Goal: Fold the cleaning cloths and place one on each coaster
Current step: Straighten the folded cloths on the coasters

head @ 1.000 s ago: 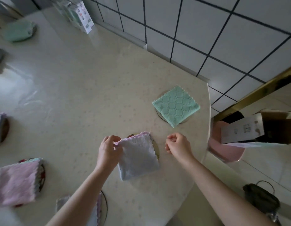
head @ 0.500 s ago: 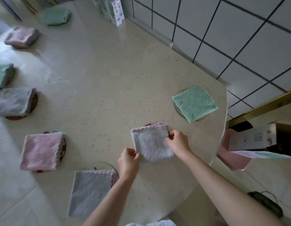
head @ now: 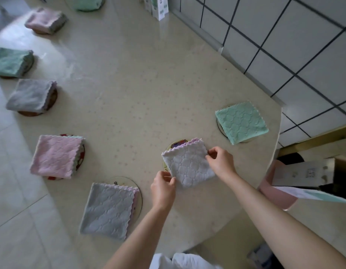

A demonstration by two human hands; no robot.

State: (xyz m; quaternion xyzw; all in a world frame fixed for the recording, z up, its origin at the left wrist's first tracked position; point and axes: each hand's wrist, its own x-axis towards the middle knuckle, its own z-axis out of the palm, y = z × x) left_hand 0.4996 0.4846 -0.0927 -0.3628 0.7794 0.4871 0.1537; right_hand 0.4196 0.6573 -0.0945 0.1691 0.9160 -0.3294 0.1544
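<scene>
- We see the left hand (head: 163, 188) at the near-left corner of the pale lilac cloth (head: 188, 167), thumb and fingers clamped on it.
- We mark the right hand (head: 221, 164) pinching the cloth's right edge, fingers curled onto the fabric.
- Cloth is folded square and lies partly over a round coaster (head: 175, 145) near the table (head: 139, 84) edge. The coaster peeks out on the far-left side.
- We note a green cloth (head: 242, 122) to the right, and a grey cloth (head: 109, 209) and pink cloth (head: 55, 156) to the left, each on a coaster.
</scene>
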